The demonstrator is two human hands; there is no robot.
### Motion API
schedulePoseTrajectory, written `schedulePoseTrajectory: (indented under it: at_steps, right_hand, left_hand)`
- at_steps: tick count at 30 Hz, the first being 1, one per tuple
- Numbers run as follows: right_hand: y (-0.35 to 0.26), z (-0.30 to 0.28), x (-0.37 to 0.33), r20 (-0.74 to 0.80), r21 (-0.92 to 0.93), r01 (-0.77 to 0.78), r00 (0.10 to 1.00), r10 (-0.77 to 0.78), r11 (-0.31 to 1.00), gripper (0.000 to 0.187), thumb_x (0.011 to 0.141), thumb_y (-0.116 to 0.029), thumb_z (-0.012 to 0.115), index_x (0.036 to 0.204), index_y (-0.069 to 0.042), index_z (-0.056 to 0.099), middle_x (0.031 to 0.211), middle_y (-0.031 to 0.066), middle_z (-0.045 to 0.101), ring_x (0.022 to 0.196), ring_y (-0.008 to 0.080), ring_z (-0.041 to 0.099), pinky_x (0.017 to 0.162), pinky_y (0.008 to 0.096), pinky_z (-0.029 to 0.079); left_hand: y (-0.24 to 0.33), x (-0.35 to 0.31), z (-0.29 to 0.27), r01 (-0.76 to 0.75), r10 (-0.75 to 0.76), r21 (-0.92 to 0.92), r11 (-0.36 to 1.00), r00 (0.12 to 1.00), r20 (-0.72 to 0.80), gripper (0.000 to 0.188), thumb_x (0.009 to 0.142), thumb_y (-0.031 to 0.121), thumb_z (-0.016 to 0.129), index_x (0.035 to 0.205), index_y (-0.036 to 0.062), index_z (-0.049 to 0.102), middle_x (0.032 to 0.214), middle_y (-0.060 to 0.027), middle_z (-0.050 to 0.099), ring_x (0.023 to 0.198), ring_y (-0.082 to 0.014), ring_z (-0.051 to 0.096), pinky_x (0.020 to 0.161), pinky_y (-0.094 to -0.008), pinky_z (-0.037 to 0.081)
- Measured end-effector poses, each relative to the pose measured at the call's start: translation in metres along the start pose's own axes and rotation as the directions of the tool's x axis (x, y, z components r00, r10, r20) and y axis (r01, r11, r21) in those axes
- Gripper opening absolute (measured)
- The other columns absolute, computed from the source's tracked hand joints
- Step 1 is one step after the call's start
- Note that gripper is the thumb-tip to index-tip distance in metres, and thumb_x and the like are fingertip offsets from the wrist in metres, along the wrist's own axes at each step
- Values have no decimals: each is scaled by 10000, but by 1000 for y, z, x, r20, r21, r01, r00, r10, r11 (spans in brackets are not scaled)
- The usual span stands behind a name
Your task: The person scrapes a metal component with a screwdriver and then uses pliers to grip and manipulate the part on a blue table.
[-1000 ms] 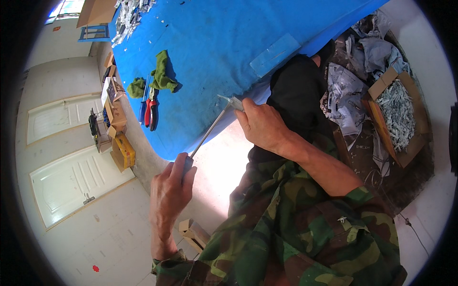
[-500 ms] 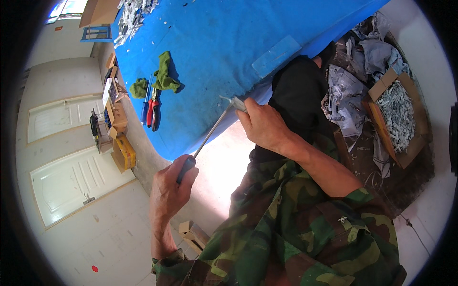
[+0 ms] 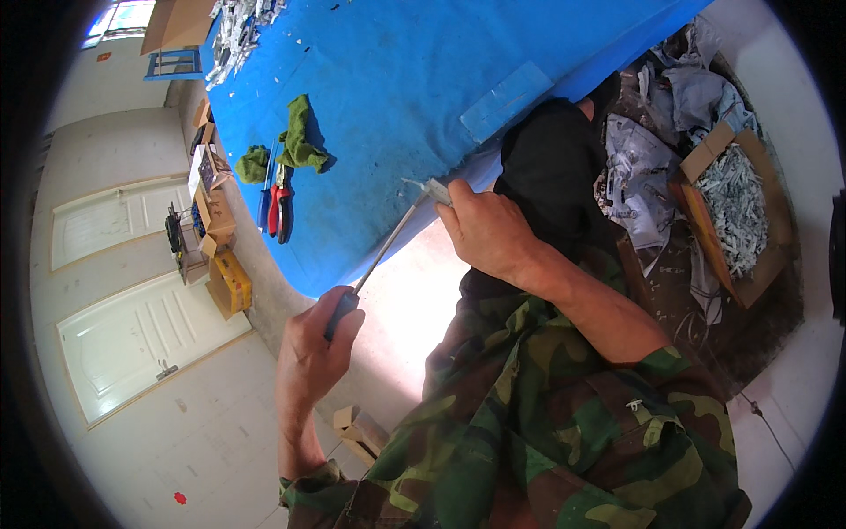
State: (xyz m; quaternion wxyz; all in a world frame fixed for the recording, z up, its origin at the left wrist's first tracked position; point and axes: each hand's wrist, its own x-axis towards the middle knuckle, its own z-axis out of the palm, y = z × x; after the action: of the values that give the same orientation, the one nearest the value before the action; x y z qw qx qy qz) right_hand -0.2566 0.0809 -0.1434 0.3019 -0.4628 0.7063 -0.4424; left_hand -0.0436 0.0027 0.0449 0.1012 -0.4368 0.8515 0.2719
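My left hand (image 3: 315, 348) is closed round the handle of a screwdriver (image 3: 388, 242). Its long metal shaft slants up and to the right, and the tip meets a small whitish-grey piece (image 3: 436, 191). That piece is pinched in my right hand (image 3: 489, 227), with a thin pale strip sticking out at its far left end. Most of the piece is hidden by my fingers, so its kind cannot be made out. Both hands are above the near edge of the blue-covered table (image 3: 379, 106).
On the table lie red-handled pliers (image 3: 280, 210), a blue-handled screwdriver (image 3: 264, 203), green gloves or cloths (image 3: 302, 137) and a heap of silvery strips (image 3: 242, 40). At right stands an open carton (image 3: 765, 256) full of similar pieces, beside grey plastic bags (image 3: 639, 176). Cardboard boxes (image 3: 231, 282) stand at left.
Hardly anything differs. Both hands keep their grips, with the screwdriver tip still at the small piece; the whole view has shifted very slightly.
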Motion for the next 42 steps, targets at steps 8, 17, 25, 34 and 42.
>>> schedulePoseTrajectory:
  at_steps: [8,17,25,34,42]
  right_hand:
    - [-4,-3,0,-8,-38,22,1000,-22,999,274,1033,-230,611,934,14,537,695,272,667,652,475,677,606,578,539]
    - [-4,-2,0,2,18,-40,999,40,999,280,1036,-239,603,954,22,548,738,293,672,690,491,672,639,584,527]
    - [-4,-2,2,44,94,-102,994,98,990,297,1036,-255,594,972,33,557,761,306,671,732,509,666,680,594,521]
    - [-6,-1,0,37,59,-105,994,103,993,303,1037,-269,593,969,20,534,746,292,669,730,505,665,678,607,513]
    - [-8,-3,0,40,30,-96,995,94,995,300,1042,-267,592,969,16,525,737,289,665,728,507,665,679,615,508]
  left_hand:
    - [8,-9,15,-89,144,407,909,984,-106,340,991,158,702,1303,50,620,955,-180,721,733,-372,713,624,-446,564]
    - [6,-13,17,-112,152,256,960,978,-141,281,976,125,714,1233,28,655,838,-130,695,651,-250,671,577,-364,519]
    - [-3,-13,10,-31,31,3,1000,992,-123,266,967,119,716,1205,4,681,746,-87,640,620,-121,572,559,-288,458]
    - [-2,-10,11,-48,48,7,999,993,-110,251,968,126,712,1187,5,688,739,-85,643,615,-124,580,554,-288,459]
    - [5,-7,8,-52,63,124,991,994,-87,252,977,159,693,1194,35,668,840,-152,702,677,-283,680,614,-367,528]
